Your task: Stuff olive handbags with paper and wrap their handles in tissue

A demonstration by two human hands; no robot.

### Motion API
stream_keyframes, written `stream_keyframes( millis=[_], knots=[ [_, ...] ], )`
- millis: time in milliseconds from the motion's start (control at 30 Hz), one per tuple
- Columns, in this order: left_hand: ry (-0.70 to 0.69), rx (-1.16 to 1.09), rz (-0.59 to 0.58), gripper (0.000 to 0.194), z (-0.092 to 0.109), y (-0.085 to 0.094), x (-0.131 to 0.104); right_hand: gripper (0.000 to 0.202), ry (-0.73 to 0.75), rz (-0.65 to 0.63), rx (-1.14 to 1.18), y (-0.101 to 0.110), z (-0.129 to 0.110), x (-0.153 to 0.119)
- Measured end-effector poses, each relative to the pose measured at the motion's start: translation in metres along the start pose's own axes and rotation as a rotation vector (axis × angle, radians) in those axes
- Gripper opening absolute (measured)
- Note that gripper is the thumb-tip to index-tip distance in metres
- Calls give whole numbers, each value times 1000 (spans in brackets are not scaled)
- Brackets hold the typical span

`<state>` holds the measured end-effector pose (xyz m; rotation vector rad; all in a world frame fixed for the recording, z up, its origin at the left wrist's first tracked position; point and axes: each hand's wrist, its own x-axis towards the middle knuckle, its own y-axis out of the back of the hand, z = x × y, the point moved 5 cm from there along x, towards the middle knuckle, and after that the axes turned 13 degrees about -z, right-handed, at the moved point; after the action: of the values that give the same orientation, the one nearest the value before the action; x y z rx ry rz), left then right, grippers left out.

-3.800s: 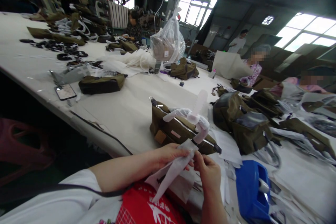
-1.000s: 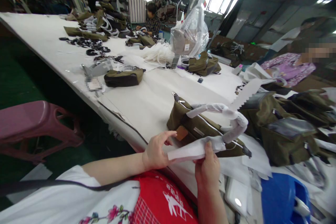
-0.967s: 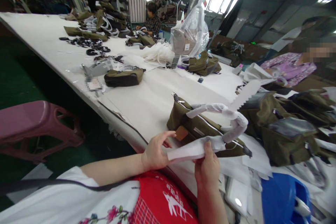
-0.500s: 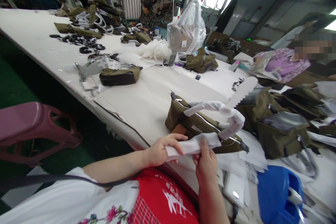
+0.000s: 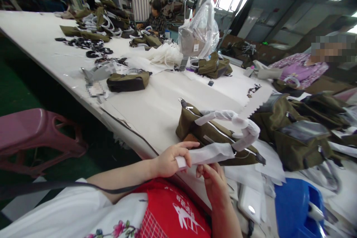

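An olive bag [image 5: 213, 134] with a silver zipper lies on the table in front of me. Its arched handle [image 5: 248, 134] is wrapped in white paper. A strip of white wrapping paper [image 5: 212, 154] covers the part of the handle nearest me. My left hand [image 5: 174, 160] grips the left end of that paper, fingers curled around it. Just below the paper is my right hand [image 5: 214, 182], its thumb and fingertips drawn together. Whether anything thin sits between those fingertips, or whether they touch the paper, I cannot make out.
More olive bags [image 5: 295, 137] are heaped at the right, beside a blue container [image 5: 297, 208] and a white device [image 5: 248, 200]. Another bag [image 5: 128, 81] lies farther left. A pink stool [image 5: 36, 134] stands by the table edge. A co-worker in purple [image 5: 299, 68] is across the table.
My right thumb has come off the paper strip, and the right hand has moved down and slightly left below it. My left hand keeps its grip; the bag stays put.
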<state>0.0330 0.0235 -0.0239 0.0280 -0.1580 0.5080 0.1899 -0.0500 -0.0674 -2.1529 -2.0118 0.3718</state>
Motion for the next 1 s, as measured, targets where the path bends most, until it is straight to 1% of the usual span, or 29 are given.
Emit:
stream_keyframes(
  millis=[100, 167, 267, 333, 400, 433, 533, 600, 633, 700, 800, 867, 933, 1000],
  knots=[
    [-44, 106, -55, 16, 10, -4, 0, 33, -41, 58, -94, 2, 6, 2],
    [-80, 186, -84, 13, 16, -8, -1, 33, -56, 119, -94, 2, 9, 4],
    [-118, 241, -142, 10, 23, -14, -3, 29, -81, 249, 56, -1, 13, 5],
    [-125, 252, -194, 9, 25, -19, -5, 30, -111, 298, 166, -4, 14, 4],
    [-112, 289, -210, 10, 25, -19, -5, 31, -125, 275, 222, -7, 10, 2],
    [-101, 318, -196, 11, 23, -18, -5, 32, -117, 234, 231, -8, 6, 0],
    [-68, 399, -152, 16, 18, -13, -4, 28, -68, 47, 225, -10, -7, -4],
    [-57, 420, -161, 17, 14, -12, -3, 34, -64, -20, 189, -10, -11, -6],
    [-55, 425, -174, 17, 13, -13, -3, 38, -83, -13, 152, -8, -11, -6],
    [-52, 429, -195, 18, 13, -13, -3, 43, -132, 63, 56, -2, -5, -4],
    [-60, 425, -212, 22, 19, -11, -4, 43, -167, 160, -30, 5, 4, 0],
    [-67, 407, -239, 27, 24, -9, -5, 43, -148, 171, -33, 7, 7, 2],
    [-52, 356, -243, 25, 23, -8, -5, 42, -133, 156, -56, 8, 7, 4],
    [3, 300, -170, 20, 17, -6, -5, 41, -131, 119, -106, 8, 7, 4]
  ],
)
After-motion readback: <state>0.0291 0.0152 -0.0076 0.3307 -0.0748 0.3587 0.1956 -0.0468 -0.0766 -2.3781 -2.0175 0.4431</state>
